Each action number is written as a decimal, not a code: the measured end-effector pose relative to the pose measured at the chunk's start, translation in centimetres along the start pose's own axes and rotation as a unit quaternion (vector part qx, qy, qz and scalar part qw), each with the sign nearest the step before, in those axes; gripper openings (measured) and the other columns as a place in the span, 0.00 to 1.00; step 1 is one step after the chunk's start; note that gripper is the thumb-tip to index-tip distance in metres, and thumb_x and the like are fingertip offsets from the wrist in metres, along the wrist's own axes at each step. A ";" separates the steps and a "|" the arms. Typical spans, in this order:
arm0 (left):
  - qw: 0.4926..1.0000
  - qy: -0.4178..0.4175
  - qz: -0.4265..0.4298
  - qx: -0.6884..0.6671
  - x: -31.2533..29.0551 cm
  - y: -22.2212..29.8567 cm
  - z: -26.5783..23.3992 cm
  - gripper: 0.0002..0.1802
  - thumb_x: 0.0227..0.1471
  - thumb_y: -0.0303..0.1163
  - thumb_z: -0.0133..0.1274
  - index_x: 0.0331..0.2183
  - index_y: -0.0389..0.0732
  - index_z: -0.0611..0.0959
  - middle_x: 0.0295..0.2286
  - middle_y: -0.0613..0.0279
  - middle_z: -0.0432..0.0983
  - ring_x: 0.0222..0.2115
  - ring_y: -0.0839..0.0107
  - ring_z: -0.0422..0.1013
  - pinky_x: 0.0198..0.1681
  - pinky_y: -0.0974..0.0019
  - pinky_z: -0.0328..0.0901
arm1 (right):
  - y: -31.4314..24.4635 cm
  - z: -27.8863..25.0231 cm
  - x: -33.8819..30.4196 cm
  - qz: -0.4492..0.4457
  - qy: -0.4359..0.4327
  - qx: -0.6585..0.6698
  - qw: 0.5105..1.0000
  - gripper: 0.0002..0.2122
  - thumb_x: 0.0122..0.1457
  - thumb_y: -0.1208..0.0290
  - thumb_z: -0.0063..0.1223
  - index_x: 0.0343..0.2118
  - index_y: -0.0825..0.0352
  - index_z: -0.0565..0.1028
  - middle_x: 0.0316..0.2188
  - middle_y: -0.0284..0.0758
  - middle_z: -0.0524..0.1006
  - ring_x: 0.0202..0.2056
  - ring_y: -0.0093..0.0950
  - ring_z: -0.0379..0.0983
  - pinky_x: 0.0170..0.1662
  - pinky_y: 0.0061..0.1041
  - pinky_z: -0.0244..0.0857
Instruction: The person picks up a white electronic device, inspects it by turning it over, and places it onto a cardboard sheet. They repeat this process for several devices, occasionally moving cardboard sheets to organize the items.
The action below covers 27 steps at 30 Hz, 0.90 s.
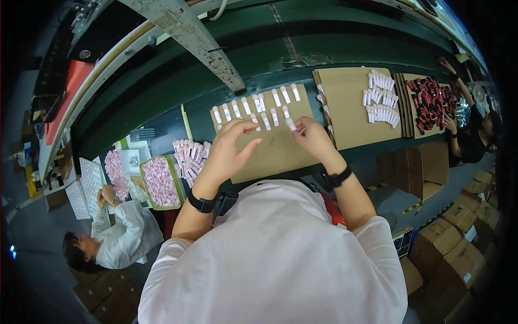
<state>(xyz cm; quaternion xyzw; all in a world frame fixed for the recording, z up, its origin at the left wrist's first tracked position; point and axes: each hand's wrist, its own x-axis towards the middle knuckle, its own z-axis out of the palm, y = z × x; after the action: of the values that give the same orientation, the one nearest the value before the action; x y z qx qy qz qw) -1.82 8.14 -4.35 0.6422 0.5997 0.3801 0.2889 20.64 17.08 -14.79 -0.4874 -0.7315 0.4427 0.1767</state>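
A: Where are the pink-tipped white sticks?

B: In two rows on the cardboard sheet, which lies on the dark green worktop. The longer row runs along the sheet's far edge; the shorter one sits nearer its middle.

A: And the left hand?

B: Over the sheet's left part, grip apart: thumb and index finger are spread, near the shorter row's left end.

A: The right hand?

B: Over the sheet's right side, fingertips at the near end of the shorter row's rightmost stick. I can't tell whether that grip is clamped on it or only touching.

A: What's around the sheet?

B: To its right, a cardboard stack bearing more such sticks, then a heap of red and black pieces. To its left, a pile of pinkish sticks, then a green-rimmed tray of pale pink bits. Farther left, a co-worker in white.
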 end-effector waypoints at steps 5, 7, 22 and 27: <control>0.999 -0.005 -0.036 0.026 -1.0 -2.7 -0.1 0.12 0.46 0.21 0.58 0.37 0.34 0.80 0.34 0.54 0.75 0.35 0.65 0.72 0.42 0.67 0.66 | 6.2 2.8 4.5 0.077 0.038 -0.090 0.992 0.10 0.51 0.68 0.56 0.32 0.69 0.74 0.30 0.46 0.79 0.33 0.44 0.76 0.37 0.38 0.70; 0.998 -0.003 -0.061 0.028 -1.5 -3.6 0.0 0.12 0.47 0.24 0.58 0.37 0.34 0.79 0.34 0.53 0.75 0.35 0.61 0.72 0.41 0.65 0.66 | 7.4 3.3 5.6 0.098 0.056 -0.115 0.987 0.10 0.51 0.68 0.57 0.32 0.69 0.74 0.28 0.46 0.79 0.33 0.45 0.76 0.37 0.39 0.70; 0.994 -0.017 -0.103 0.043 -1.2 -4.9 0.8 0.10 0.48 0.22 0.56 0.36 0.32 0.79 0.33 0.55 0.75 0.35 0.64 0.72 0.42 0.67 0.65 | 8.8 -0.1 6.2 0.118 0.154 -0.098 0.976 0.10 0.52 0.66 0.54 0.36 0.65 0.75 0.32 0.45 0.77 0.37 0.45 0.75 0.39 0.40 0.70; 0.994 -0.017 -0.105 0.034 -0.5 -4.6 1.9 0.10 0.48 0.22 0.56 0.36 0.32 0.79 0.32 0.55 0.75 0.35 0.64 0.72 0.41 0.67 0.65 | 16.5 -7.5 4.5 0.053 0.313 -0.200 0.927 0.08 0.53 0.69 0.53 0.34 0.66 0.74 0.32 0.45 0.76 0.36 0.45 0.74 0.38 0.40 0.68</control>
<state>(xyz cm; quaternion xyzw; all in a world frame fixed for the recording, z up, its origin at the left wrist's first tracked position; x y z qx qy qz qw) -2.72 8.37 -9.26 0.5918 0.6711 0.3158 0.3156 32.91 26.79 -25.05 -0.6649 -0.6854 0.1204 0.2716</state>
